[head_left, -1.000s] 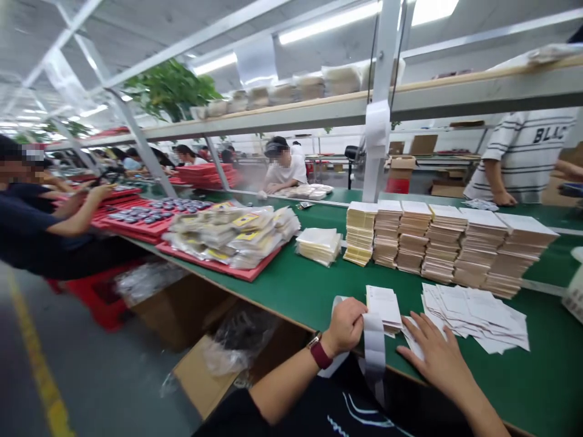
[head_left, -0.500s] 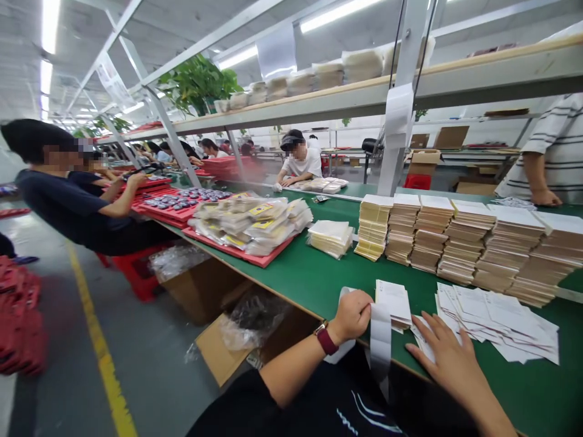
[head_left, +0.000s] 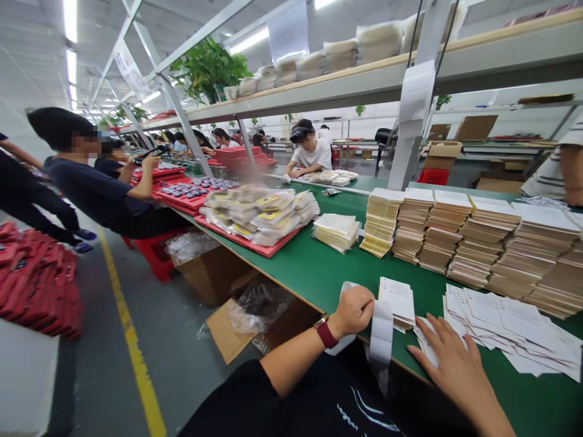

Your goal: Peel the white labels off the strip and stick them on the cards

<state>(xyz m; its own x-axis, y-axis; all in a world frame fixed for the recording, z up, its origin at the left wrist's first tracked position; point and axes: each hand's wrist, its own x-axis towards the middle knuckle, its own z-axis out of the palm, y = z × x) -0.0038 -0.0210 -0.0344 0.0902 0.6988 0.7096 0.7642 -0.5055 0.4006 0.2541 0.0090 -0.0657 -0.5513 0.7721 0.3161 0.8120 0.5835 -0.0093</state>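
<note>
Here's the long green-topped desk (head_left: 314, 273), its front edge slanting down toward the lower right; green surface shows between the tray and the near cards, and another band runs before the stacks. Above it stretches a pale shelf with a wooden edge (head_left: 328, 100), carrying plastic-looking bundles. Along the desk's far side, a row of tall, tan-edged card stacks (head_left: 487, 243) stands tightly packed.

Now the containers: a flat red tray (head_left: 268, 250), heaped with clear plastic packets bearing yellow labels (head_left: 273, 209), lettering too small to read. Under the desk, a brown cardboard box (head_left: 212, 279) holds crumpled clear plastic (head_left: 191, 246).

In close, a fanned spread of white printed cards (head_left: 510, 328) lies on the right, and the left hand (head_left: 354, 311) is at the front edge, fingers closed and pinched on a white label strip (head_left: 381, 331) that hangs down past that edge. The right hand (head_left: 449, 358) lies palm down, fingers spread apart, tips on a single white card (head_left: 427, 341). Between the hands sits a small squared pile of white cards (head_left: 397, 303), its fine print unreadable from here.
</note>
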